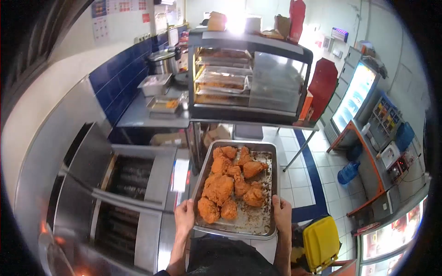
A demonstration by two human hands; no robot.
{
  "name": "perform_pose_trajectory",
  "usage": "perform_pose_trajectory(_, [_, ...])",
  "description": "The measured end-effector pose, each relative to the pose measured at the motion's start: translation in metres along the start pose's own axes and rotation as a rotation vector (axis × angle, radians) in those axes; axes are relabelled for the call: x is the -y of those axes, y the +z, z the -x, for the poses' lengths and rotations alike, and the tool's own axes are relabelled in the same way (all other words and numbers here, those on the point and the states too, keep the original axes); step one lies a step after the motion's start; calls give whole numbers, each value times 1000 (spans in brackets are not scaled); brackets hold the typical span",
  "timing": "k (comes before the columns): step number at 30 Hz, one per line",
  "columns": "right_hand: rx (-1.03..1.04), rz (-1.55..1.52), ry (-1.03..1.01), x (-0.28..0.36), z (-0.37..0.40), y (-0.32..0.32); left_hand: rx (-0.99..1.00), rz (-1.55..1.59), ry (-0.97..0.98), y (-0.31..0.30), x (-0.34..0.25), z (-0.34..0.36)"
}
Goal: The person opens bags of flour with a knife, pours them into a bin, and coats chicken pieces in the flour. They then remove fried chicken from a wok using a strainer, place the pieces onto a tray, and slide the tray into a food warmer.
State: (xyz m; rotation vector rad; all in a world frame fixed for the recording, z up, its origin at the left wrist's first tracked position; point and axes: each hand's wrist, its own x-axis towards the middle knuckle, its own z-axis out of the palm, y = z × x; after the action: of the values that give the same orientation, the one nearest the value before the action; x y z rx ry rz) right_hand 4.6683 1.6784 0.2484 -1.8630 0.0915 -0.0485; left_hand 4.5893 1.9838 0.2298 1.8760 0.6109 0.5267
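Between my hands is a metal tray (pixel 275 172), held out in front of my dark apron. Several pieces of fried chicken (pixel 218 188) lie on it, mostly toward its left and middle, with brown crumbs and grease over the bare metal on the right. My left hand (pixel 185 216) is closed on the near left edge, thumb up along the rim. On the near right edge my right hand (pixel 282 212) grips the rim, its thumb on top and its other fingers mostly hidden below.
Ahead stands a heated display cabinet (pixel 251 41) with racks of food. Fryers (pixel 133 177) line the left, beside a steel counter (pixel 133 112) with pans and a pot. A yellow bin lid (pixel 321 244) is close on the right; blue water bottles (pixel 348 173) stand farther off.
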Motion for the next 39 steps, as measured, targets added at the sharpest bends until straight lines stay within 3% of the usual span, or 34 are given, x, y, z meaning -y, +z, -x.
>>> perform_pose_trajectory(2, [-37, 46, -56, 27, -42, 16, 83, -45, -87, 10, -16, -51])
perform_pose_trajectory(4, [17, -107, 17, 40, -83, 39, 92, -71, -68, 19, -24, -102])
perform_pose_trajectory(7, [29, -155, -26, 56, -164, 75, -40, 28, 113, 47, -37, -182])
perform_pose_trajectory(8, [31, -180, -41, 63, -193, 88, -8, -15, 42, 49, -51, -208])
perform_pose_trajectory(12, [154, -216, -42, 85, -306, 131, -81, -1, 148, 79, -77, -308])
perform_pose_trajectory(18, [270, -358, -126, 75, -524, 229, -196, -26, 91, 132, -101, -478])
perform_pose_trajectory(19, [277, -301, -127, 79, -555, 239, -285, 41, 228, 147, -78, -514])
perform_pose_trajectory(20, [281, -237, -119, 92, -575, 249, -261, 1, 114, 150, -91, -526])
perform_pose_trajectory(22, [253, -223, -38, 100, -610, 268, -142, 343, -170, 157, -83, -556])
perform_pose_trajectory(24, [192, -415, -217, 84, -650, 287, -151, 413, -137, 179, -80, -567])
perform_pose_trajectory(26, [135, -564, -141, 91, -659, 309, -144, 470, -107, 205, -70, -577])
perform_pose_trajectory(28, [-128, -676, -179, 79, -679, 338, -52, 474, 84, 240, -59, -591])
perform_pose_trajectory(30, [-127, -628, -174, 134, -660, 328, 179, 568, -53, 255, -124, -581])
perform_pose_trajectory(32, [-139, -577, -160, 148, -655, 338, 274, 622, -25, 276, -127, -595])
perform_pose_trajectory(34, [-243, -487, -391, 139, -666, 356, 384, 693, 28, 285, -124, -606])
perform_pose_trajectory(37, [8, -640, -186, 164, -635, 376, 205, 645, 51, 297, -99, -627])
perform_pose_trajectory(39, [217, -694, -240, 162, -631, 405, 116, 701, -40, 293, -88, -632])
